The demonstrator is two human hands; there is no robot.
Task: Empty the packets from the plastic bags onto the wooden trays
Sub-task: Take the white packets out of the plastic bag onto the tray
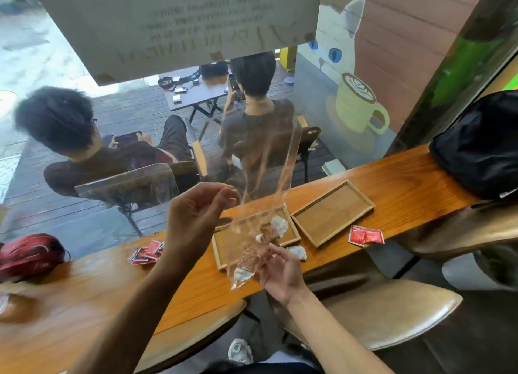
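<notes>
Your right hand [280,270] pinches the bottom of a clear plastic bag [260,205] with white packets [244,272] inside, above the near wooden tray [224,250] on the counter [84,284], while your left hand [196,219] hovers half-curled, holding nothing I can make out.

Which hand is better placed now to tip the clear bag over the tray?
Probably the right hand: it pinches the clear bag low, near the white packets, above the near tray. The left hand is beside the bag.

A café: wooden window counter [392,166], stools [386,312], painted cat-and-latte mural [356,93], patrons seated outside [258,127].
</notes>
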